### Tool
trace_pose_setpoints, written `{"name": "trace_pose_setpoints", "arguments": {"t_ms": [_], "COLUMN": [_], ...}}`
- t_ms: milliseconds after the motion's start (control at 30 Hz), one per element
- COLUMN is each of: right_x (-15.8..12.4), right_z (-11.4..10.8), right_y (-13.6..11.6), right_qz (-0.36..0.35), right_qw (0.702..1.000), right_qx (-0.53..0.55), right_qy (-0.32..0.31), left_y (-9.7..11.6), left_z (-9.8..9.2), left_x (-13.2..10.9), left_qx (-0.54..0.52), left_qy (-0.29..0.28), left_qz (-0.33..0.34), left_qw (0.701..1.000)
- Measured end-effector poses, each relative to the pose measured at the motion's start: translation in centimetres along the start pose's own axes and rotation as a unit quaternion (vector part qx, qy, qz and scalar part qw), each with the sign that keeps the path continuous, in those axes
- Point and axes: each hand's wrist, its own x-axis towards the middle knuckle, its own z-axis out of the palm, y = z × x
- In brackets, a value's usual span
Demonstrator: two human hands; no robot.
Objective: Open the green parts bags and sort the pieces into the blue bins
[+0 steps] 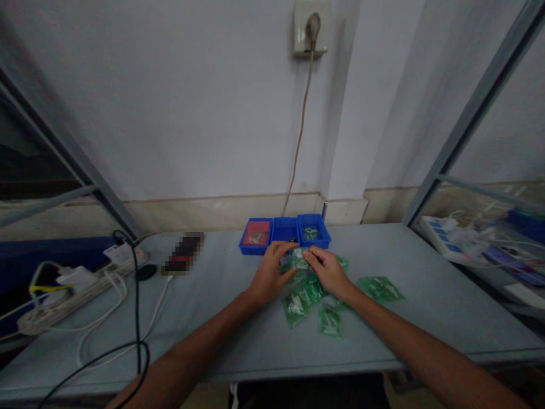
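Observation:
A small greenish clear plastic bag (299,258) with pale parts inside is up between my hands, above a pile. My right hand (327,270) pinches it at its right side between thumb and fingers. On its left, my left hand (272,272) is curved with thumb and fingers apart; whether the fingertips touch the bag is hard to see. Below lie several green plastic bags (296,307) with small whitish pieces in them, one bag (330,321) nearer the front edge and others (380,288) beyond my right wrist.
Three joined blue bins (242,249) stand behind my hands; the left one holds a pink piece (258,227), the right one small bagged items (311,233). At left are a phone-like blurred object (184,254), a power strip (85,289) and loose cables (137,307). Metal posts (464,108) flank the table.

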Motion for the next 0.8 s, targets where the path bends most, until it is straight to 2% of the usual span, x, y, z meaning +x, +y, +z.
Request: {"name": "trace_pose_setpoints", "arguments": {"t_ms": [100, 167, 333, 467, 567, 700, 800], "right_x": [-0.2, -0.3, -0.8, -0.8, -0.6, -0.1, 0.0], "right_z": [0.2, 0.3, 0.1, 0.0, -0.1, -0.1, 0.0], "right_y": [-0.2, -0.4, -1.1, -1.6, -1.7, -1.0, -0.1], "right_qz": [0.014, 0.004, -0.095, -0.126, -0.087, -0.012, 0.029], "right_qw": [1.0, 1.0, 0.993, 0.987, 0.993, 0.999, 0.998], "right_qx": [0.015, 0.01, -0.07, -0.097, -0.075, -0.007, 0.045], "right_qy": [-0.017, -0.007, -0.012, -0.016, 0.005, 0.047, 0.034], "left_y": [0.5, 0.6, 0.4, 0.5, 0.8, 0.7, 0.4], "left_z": [-0.2, -0.4, -0.6, -0.6, -0.6, -0.2, 0.1], "left_x": [0.1, 0.3, 0.6, 0.5, 0.2, 0.0, -0.2], "left_qx": [0.008, 0.007, 0.0, -0.019, -0.038, -0.034, -0.036], "left_qy": [0.015, 0.031, 0.053, 0.039, 0.024, 0.034, 0.019], "left_qz": [0.011, -0.002, -0.035, -0.041, -0.037, -0.03, -0.041], "left_qw": [1.0, 0.999, 0.998, 0.998, 0.998, 0.998, 0.998]}}
